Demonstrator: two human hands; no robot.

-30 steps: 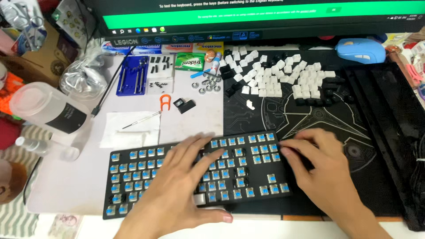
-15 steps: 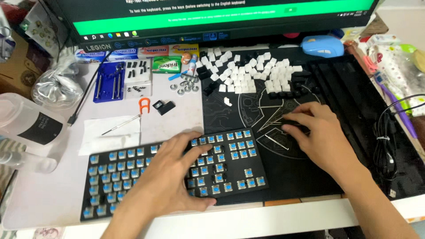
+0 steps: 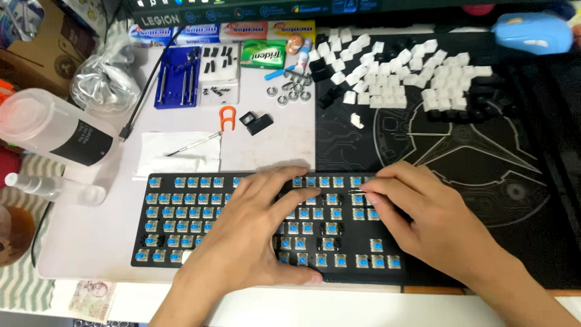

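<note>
A black keyboard (image 3: 181, 218) with bare blue switches and no keycaps lies along the near edge of the desk. My left hand (image 3: 254, 236) rests flat on its middle, fingers spread toward the top row. From the right, my right hand (image 3: 430, 224) lies over the keyboard's right part, its fingers close together and their tips at the upper rows. Whether those fingertips pinch anything is hidden. A heap of loose white keycaps (image 3: 411, 79) lies beyond the keyboard on the dark desk mat (image 3: 484, 157), with black keycaps (image 3: 490, 97) at its right edge.
An orange keycap puller (image 3: 227, 118) and a black keycap (image 3: 255, 123) lie behind the keyboard. A tissue with a thin metal tool (image 3: 178, 151), a blue tool tray (image 3: 177, 79), metal rings (image 3: 287, 91), a clear bottle (image 3: 57, 130) and a blue mouse (image 3: 532, 33) surround them.
My right hand has come off the desk mat and moved left onto the keyboard's right part. My left hand stays on the keyboard. The view has shifted.
</note>
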